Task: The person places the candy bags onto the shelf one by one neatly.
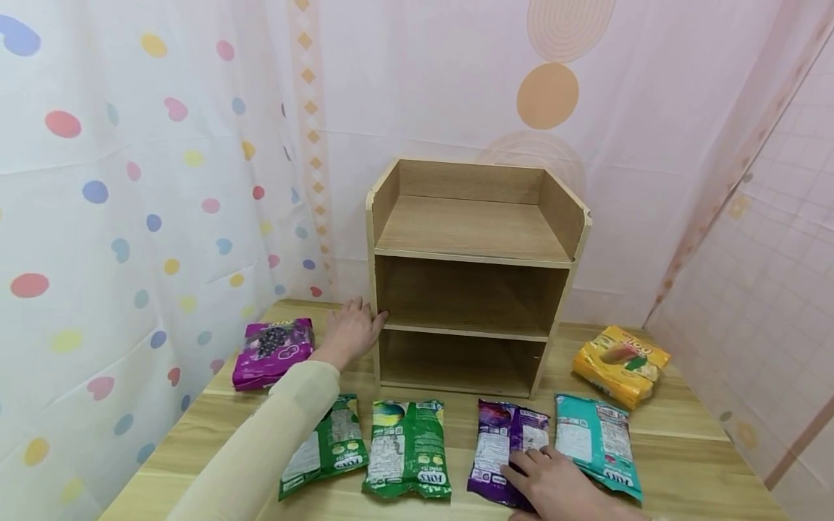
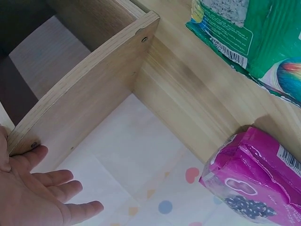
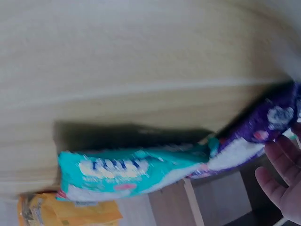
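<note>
A small wooden shelf [image 1: 472,257] stands upright on the table, its front facing me. My left hand [image 1: 352,333] holds the shelf's left side panel at the front edge, thumb against the edge. In the left wrist view, the index finger of that hand [image 2: 40,190] touches the panel's outer face while the other fingers spread away. My right hand [image 1: 554,483] rests over the lower right part of a purple candy bag [image 1: 493,441], fingers loosely bent and not closed round it. Beside it lies a teal candy bag [image 1: 596,443], also seen in the right wrist view.
Two green candy bags, one in the middle [image 1: 405,449] and one partly behind my left sleeve [image 1: 339,438], lie before the shelf. A magenta grape-pictured bag [image 1: 274,353] is at left, a yellow mango-pictured bag [image 1: 622,365] at right. Patterned curtains [image 1: 163,145] surround the table.
</note>
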Action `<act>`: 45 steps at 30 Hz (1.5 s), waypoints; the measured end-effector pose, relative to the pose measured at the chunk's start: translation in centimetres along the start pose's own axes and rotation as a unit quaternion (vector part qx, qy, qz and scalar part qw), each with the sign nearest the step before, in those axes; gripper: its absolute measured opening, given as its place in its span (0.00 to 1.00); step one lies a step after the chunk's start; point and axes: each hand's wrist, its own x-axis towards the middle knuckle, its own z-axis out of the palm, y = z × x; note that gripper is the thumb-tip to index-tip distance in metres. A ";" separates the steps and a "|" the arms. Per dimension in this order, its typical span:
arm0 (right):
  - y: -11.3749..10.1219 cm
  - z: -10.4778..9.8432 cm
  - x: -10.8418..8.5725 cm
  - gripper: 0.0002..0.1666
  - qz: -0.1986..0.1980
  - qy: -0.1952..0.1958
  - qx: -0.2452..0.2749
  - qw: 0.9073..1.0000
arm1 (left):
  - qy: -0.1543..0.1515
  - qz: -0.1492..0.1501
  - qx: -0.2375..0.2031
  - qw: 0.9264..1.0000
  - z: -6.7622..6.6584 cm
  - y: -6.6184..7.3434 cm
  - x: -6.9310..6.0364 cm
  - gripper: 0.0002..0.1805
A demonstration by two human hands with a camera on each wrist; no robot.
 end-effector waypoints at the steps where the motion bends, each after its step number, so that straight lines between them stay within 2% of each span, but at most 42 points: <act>1: 0.0 0.2 -0.1 0.31 -0.001 -0.001 -0.002 1.000 | -0.001 0.000 0.000 1.000 0.0 0.0 0.0 0.34; 6: -0.2 0.7 -0.1 0.24 0.010 -0.012 0.003 1.000 | -0.002 0.004 -0.003 1.000 -0.2 0.1 0.0 0.35; 10: -0.4 1.1 0.2 0.19 -0.001 0.022 -0.023 0.999 | -0.007 0.004 -0.006 1.000 -0.3 0.0 0.1 0.35; 16: -0.4 1.7 0.6 0.14 -0.032 0.083 -0.074 0.993 | -0.013 -0.002 -0.016 1.000 0.0 -0.1 0.1 0.36; 19: -0.3 1.7 0.7 0.13 -0.049 0.099 -0.083 0.990 | -0.010 -0.001 -0.016 1.000 0.1 -0.1 0.1 0.35; 27: 0.2 1.3 0.7 0.19 -0.079 0.079 -0.080 0.990 | -0.016 -0.004 -0.023 1.000 -0.2 -0.1 -0.1 0.35; 29: 0.3 1.2 0.6 0.23 -0.078 0.077 -0.077 0.991 | -0.018 -0.005 -0.022 1.000 -0.2 0.0 -0.1 0.35; 32: 0.4 1.1 0.4 0.22 -0.075 0.079 -0.066 0.992 | -0.020 -0.003 -0.018 1.000 -0.2 0.0 -0.1 0.35; 35: 0.3 0.8 0.6 0.16 -0.055 0.085 -0.015 0.995 | -0.021 -0.003 -0.017 1.000 -0.2 0.1 -0.1 0.35; 39: 0.1 -0.6 1.5 0.12 0.003 0.090 0.079 0.993 | -0.019 -0.002 -0.013 1.000 -0.1 0.1 -0.1 0.35; 43: 0.5 -2.7 2.5 0.12 0.070 0.100 0.158 0.980 | -0.014 -0.001 -0.014 1.000 -0.1 0.0 -0.1 0.35; 45: 0.8 -3.7 3.0 0.11 0.104 0.100 0.210 0.967 | -0.013 -0.001 -0.015 1.000 0.0 0.0 -0.1 0.35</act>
